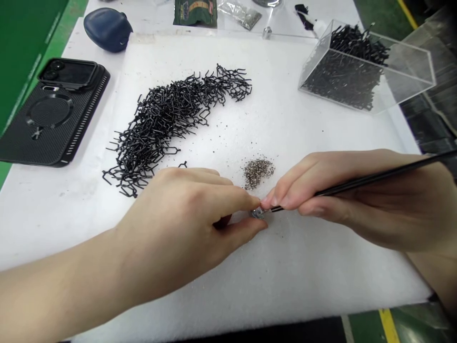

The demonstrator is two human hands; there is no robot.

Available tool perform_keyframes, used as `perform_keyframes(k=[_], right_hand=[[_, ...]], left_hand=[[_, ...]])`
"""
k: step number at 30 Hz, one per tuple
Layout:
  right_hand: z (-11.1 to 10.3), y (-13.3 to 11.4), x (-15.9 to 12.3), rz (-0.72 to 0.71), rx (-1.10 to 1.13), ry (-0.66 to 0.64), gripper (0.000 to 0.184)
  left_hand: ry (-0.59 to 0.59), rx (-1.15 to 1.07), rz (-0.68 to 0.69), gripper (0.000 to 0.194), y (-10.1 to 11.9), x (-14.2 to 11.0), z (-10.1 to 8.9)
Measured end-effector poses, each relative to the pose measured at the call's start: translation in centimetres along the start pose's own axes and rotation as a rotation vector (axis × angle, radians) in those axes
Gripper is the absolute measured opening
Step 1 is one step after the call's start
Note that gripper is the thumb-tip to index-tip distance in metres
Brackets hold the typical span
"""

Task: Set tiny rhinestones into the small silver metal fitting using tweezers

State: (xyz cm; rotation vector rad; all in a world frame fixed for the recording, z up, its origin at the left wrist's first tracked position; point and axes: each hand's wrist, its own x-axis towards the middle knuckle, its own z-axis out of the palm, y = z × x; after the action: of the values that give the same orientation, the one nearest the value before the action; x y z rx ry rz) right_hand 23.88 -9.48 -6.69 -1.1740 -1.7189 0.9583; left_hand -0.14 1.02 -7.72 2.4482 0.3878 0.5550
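My left hand (193, 214) pinches a small shiny metal part (257, 213) between thumb and forefinger, low over the white foam sheet (314, 286). From the right, my right hand (357, 200) grips slim black tweezers (357, 182), their tips meeting the metal part. My right fingertips come up against the left forefinger. Just beyond the fingers lies a little heap of tiny brownish metal bits (257, 171). Farther off, a long curved pile of black forked pieces (167, 114) stretches across the sheet. The part's fine detail is mostly hidden by the fingers.
A clear plastic box (407, 71) with more thin black pieces stands at the back right. At the left edge are a black phone in a case (46, 114) and a dark blue rounded object (108, 29). A green packet (195, 12) and a clear bag (241, 14) lie behind.
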Motion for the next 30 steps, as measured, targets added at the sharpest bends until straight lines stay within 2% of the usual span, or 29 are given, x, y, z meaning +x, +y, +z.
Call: perform_keyframes(k=[3,9,11,13,14,16,19,24,27,30], right_hand=[[0.0,0.0,0.2,0.002,0.006,0.013,0.009],[0.0,0.0,0.3,-0.020,0.022,0.013,0.014],[-0.1,-0.1,0.1,0.017,0.015,0.125,0.010],[-0.3,-0.1,0.0,0.022,-0.041,0.321,0.008],[-0.5,-0.1,0.0,0.007,-0.121,0.386,0.007],[-1.2,0.0,0.0,-0.037,-0.349,0.437,0.007],[-2.4,0.3,0.1,-0.046,-0.600,0.339,0.005],[-4.1,1.4,-0.2,-0.082,-0.729,0.153,0.031],[-4.6,1.6,-0.7,-0.090,-0.789,0.032,0.034],[-4.6,0.4,-0.8,-0.082,-0.843,0.022,0.039]], left_hand=[[-0.033,0.008,-0.019,0.009,0.1,0.1,-0.1],[-0.008,0.001,-0.016,0.005,0.4,0.2,-0.5],[-0.018,-0.010,-0.021,0.003,0.2,0.2,-0.4],[-0.018,-0.017,-0.025,0.003,0.1,0.1,-0.3],[-0.024,-0.016,-0.033,0.003,0.1,0.1,-0.3],[-0.024,-0.016,-0.031,0.004,0.1,0.0,-0.3],[-0.016,-0.008,-0.041,0.004,0.2,-0.1,-0.4],[0.024,-0.042,-0.033,0.007,-0.7,-0.5,0.0],[0.011,-0.049,-0.063,0.009,-1.1,-0.6,0.4],[0.010,-0.034,-0.075,0.007,-1.3,-0.5,0.8]])
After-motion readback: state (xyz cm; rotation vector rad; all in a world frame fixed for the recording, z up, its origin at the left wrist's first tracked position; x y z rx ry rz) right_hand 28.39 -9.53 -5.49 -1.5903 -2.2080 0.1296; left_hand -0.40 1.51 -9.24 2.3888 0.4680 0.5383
